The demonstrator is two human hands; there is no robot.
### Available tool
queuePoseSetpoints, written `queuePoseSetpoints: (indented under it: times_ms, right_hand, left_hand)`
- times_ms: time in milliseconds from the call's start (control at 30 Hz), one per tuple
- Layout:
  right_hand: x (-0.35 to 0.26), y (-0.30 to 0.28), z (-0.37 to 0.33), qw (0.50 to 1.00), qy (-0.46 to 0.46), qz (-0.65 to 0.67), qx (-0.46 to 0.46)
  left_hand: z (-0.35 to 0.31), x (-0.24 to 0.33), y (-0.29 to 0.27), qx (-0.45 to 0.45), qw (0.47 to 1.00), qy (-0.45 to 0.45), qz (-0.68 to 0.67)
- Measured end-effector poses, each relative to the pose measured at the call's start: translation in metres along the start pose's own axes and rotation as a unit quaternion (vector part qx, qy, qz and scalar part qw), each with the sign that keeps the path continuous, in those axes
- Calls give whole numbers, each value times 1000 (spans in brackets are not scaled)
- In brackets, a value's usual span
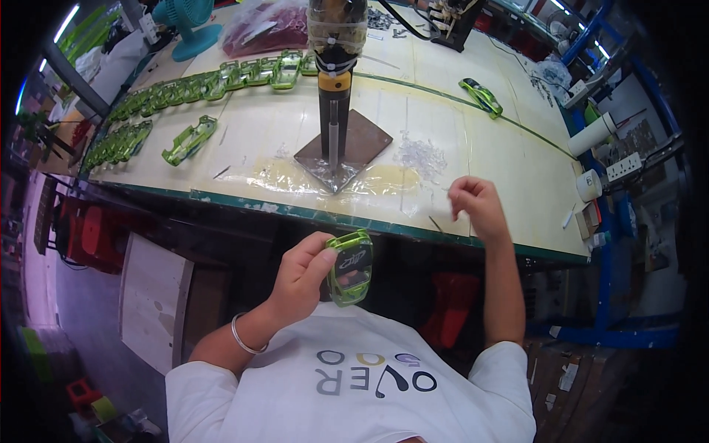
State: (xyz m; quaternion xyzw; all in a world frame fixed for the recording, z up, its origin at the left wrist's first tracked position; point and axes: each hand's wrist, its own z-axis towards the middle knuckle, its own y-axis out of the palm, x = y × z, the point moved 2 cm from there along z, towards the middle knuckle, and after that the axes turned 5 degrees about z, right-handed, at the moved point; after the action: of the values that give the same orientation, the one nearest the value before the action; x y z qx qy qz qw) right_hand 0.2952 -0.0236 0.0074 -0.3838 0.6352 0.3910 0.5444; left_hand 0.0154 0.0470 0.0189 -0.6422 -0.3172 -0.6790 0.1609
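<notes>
My left hand (pixel 299 275), with a bracelet on its wrist, grips a glossy green toy car body shell (pixel 350 267) in front of my chest. A dark panel shows on the shell's face, and it is held off the table, just short of the front edge. Over the table's front right part is my right hand (pixel 478 207), its fingers curled together in a pinch. Whatever lies between those fingertips is too small to make out. Beside this hand a loose pile of small transparent plastic pieces (pixel 421 156) lies on the table.
A press-like machine (pixel 334 111) stands mid-table on a brown base plate (pixel 373 140). Rows of green car shells (pixel 177 92) line the left side, with single shells (pixel 190 140) nearer and far right (pixel 481 98). A teal fan (pixel 185 28) and a pink plastic bag (pixel 264 28) sit behind.
</notes>
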Motion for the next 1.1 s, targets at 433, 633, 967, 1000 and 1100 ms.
queuePoseSetpoints:
  times_ms: [433, 633, 967, 1000, 1100]
  right_hand:
    - [1, 94, -54, 965, -38, 191, -175]
    - [0, 95, -55, 966, -43, 190, -168]
    - [-13, 91, -55, 974, -60, 92, -200]
    - [-17, 91, -54, 973, -68, 51, -216]
    - [-15, 84, -45, 960, -61, 23, -272]
  left_hand:
    - [-4, 10, 15, -60, 987, 42, 146]
    - [-3, 8, 15, -67, 983, 49, 163]
    - [-4, 14, 18, -68, 978, 56, 189]
    - [-4, 15, 17, -78, 974, 57, 204]
    - [-6, 16, 19, -96, 969, 60, 219]
